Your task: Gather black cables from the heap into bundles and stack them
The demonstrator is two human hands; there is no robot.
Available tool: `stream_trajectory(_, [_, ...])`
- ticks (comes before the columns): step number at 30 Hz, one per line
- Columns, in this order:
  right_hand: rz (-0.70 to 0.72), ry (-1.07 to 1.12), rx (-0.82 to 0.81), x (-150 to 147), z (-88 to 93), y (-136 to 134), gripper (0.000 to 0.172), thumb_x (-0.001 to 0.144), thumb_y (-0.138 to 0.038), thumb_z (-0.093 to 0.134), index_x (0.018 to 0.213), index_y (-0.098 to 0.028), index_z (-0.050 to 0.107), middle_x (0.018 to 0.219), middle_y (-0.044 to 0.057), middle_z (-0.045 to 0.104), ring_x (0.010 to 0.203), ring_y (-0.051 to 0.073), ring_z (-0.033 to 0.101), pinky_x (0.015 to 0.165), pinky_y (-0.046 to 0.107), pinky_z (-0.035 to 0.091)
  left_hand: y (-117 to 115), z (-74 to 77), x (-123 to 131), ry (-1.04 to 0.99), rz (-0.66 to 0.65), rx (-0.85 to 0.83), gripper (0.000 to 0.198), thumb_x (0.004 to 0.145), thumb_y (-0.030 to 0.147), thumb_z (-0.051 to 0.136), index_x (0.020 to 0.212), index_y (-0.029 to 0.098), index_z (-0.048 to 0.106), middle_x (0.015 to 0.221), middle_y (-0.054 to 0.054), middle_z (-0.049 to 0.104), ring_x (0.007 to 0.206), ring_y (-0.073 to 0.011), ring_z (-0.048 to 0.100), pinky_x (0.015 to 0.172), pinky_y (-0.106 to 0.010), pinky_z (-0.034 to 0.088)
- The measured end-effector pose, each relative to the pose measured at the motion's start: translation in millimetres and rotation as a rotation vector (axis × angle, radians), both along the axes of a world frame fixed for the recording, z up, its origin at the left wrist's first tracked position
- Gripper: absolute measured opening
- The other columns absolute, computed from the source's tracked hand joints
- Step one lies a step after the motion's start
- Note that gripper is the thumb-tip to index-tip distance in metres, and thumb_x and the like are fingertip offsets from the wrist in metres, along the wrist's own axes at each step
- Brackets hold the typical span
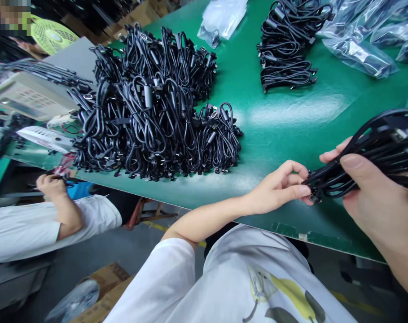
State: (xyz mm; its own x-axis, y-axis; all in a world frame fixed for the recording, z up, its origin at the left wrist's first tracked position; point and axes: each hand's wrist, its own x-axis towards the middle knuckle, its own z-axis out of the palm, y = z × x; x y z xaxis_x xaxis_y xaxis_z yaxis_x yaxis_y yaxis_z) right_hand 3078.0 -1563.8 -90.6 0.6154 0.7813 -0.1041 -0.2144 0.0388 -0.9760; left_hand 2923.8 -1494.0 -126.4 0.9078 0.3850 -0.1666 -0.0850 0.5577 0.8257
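At the right edge, my right hand is wrapped round a bundle of black cables, which runs out of view. My left hand pinches the connector end of the same bundle between thumb and fingers, just above the table's front edge. A large heap of coiled black cables covers the left part of the green table. Farther back on the right lies a smaller stack of coiled cables.
Clear plastic bags, some with dark contents, lie at the back right. More flat clear bags are at the back middle. On the left stand a beige device and a green fan. A co-worker's hand is at the left.
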Motion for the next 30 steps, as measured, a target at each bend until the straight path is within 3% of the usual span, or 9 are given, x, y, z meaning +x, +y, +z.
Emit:
stream_trajectory(3, [-0.040, 0.245, 0.039, 7, 1.5, 9, 0.013, 0.075, -0.022, 0.077, 0.087, -0.021, 0.074, 0.089, -0.003, 0.068, 0.079, 0.011, 0.069, 0.080, 0.026, 0.063, 3, 1.3, 0, -0.037, -0.010, 0.027, 0.040, 0.086, 0.047, 0.066, 0.103, 0.020, 0.042, 0.082, -0.002, 0.066, 0.075, -0.0131, 0.065, 0.074, -0.030, 0.051])
stream_trajectory(7, [-0.094, 0.484, 0.033, 17, -0.7, 22, 0.006, 0.086, -0.018, 0.067, 0.083, -0.015, 0.071, 0.088, 0.000, 0.065, 0.081, 0.007, 0.067, 0.082, 0.019, 0.061, 7, 4.1, -1, 0.051, 0.087, 0.143, 0.040, 0.087, 0.042, 0.066, 0.112, 0.020, 0.044, 0.082, 0.000, 0.062, 0.070, -0.0081, 0.058, 0.071, -0.025, 0.048])
stream_trajectory(9, [-0.091, 0.545, 0.035, 18, -1.5, 24, 0.009, 0.089, -0.017, 0.062, 0.083, -0.014, 0.068, 0.089, 0.000, 0.064, 0.080, 0.006, 0.066, 0.082, 0.019, 0.061, 7, 4.7, -2, 0.078, 0.062, 0.185, 0.041, 0.086, 0.039, 0.068, 0.115, 0.019, 0.048, 0.086, 0.000, 0.060, 0.071, -0.0077, 0.057, 0.073, -0.025, 0.048])
stream_trajectory(12, [-0.070, 0.603, 0.020, 16, -2.4, 24, 0.008, 0.091, -0.016, 0.060, 0.086, -0.015, 0.066, 0.090, 0.000, 0.063, 0.079, 0.006, 0.066, 0.082, 0.019, 0.061, 6, 5.5, -2, 0.083, 0.023, 0.226, 0.036, 0.086, 0.040, 0.066, 0.111, 0.017, 0.053, 0.088, -0.002, 0.060, 0.075, -0.0095, 0.058, 0.076, -0.027, 0.049])
stream_trajectory(23, [-0.023, 0.680, -0.085, 8, -12.0, 25, 0.010, 0.091, -0.019, 0.060, 0.086, -0.015, 0.068, 0.091, 0.001, 0.064, 0.080, 0.007, 0.067, 0.082, 0.016, 0.060, 6, 7.0, -1, 0.136, 0.086, 0.224, 0.036, 0.084, 0.048, 0.066, 0.095, 0.016, 0.054, 0.077, 0.001, 0.057, 0.070, -0.0089, 0.055, 0.072, -0.027, 0.048])
stream_trajectory(30, [0.040, 0.709, -0.025, 12, -12.1, 21, 0.007, 0.085, -0.020, 0.068, 0.090, -0.015, 0.067, 0.092, 0.000, 0.063, 0.077, 0.007, 0.067, 0.080, 0.016, 0.060, 6, 10.0, -1, 0.114, 0.114, 0.227, 0.035, 0.086, 0.048, 0.064, 0.093, 0.016, 0.054, 0.078, -0.001, 0.058, 0.071, -0.0090, 0.056, 0.071, -0.026, 0.048])
